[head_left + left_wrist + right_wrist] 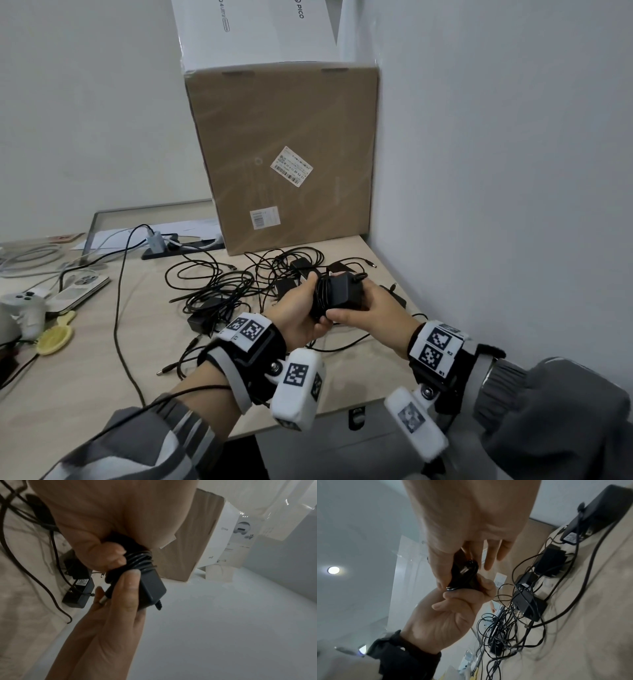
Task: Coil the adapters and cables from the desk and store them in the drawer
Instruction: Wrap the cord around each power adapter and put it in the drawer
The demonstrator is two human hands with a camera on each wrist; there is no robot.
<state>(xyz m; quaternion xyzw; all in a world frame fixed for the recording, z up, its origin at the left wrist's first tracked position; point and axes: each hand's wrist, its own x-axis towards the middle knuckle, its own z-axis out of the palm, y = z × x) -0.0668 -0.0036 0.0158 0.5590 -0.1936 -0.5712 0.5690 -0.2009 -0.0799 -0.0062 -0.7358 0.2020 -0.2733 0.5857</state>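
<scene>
Head view: a large brown cardboard box (pixel 284 154) stands on the back of the pale wooden table (pixel 113 346), against the white wall, with a white printed carton (pixel 253 31) on top of it. In front of the box a tangle of loose black cables and adapters (pixel 222 284) lies spread over the table. Off to the left lie a white power strip (pixel 80 289) and a white game controller (pixel 25 305). Above the tangle, clear of the table, both hands hold one black power adapter with its cable wound around it (pixel 337 293). The left hand (pixel 298 310) curls around the wound cable end. The right hand (pixel 373 310) grips the adapter's block, thumb below and fingers over it; the left wrist view shows the cable's barrel plug (pixel 104 597) lying between the right fingers.
</scene>
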